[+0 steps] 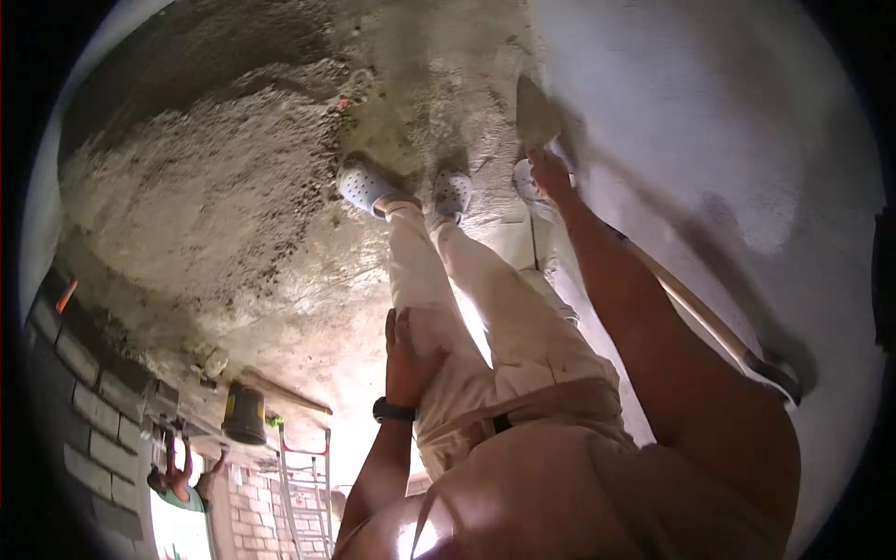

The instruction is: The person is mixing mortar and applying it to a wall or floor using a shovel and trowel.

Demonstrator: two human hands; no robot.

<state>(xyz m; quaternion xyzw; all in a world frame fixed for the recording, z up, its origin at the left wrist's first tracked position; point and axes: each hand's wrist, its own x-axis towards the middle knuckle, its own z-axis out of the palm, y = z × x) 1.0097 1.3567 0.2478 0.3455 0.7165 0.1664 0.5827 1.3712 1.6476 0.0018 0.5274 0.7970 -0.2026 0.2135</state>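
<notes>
My right hand (553, 177) is closed round the handle of a trowel (537, 114) with a grey, pointed blade. The blade lies low, where the rough floor meets the smooth grey wall (728, 121). Part of a pale, round-edged object (525, 182) shows beside that hand, too covered to name. My left hand (406, 364) rests on my light trousers (411, 261) near the knee, fingers stretched out and holding nothing. A dark band circles that wrist.
Loose sandy material (215, 177) spreads over the floor at left. A long wooden-handled tool (695, 303) leans along the wall at right. Toward the lower left are a dark bucket (244, 413), a ladder (306, 485), a block wall (93, 406) and another person (182, 485).
</notes>
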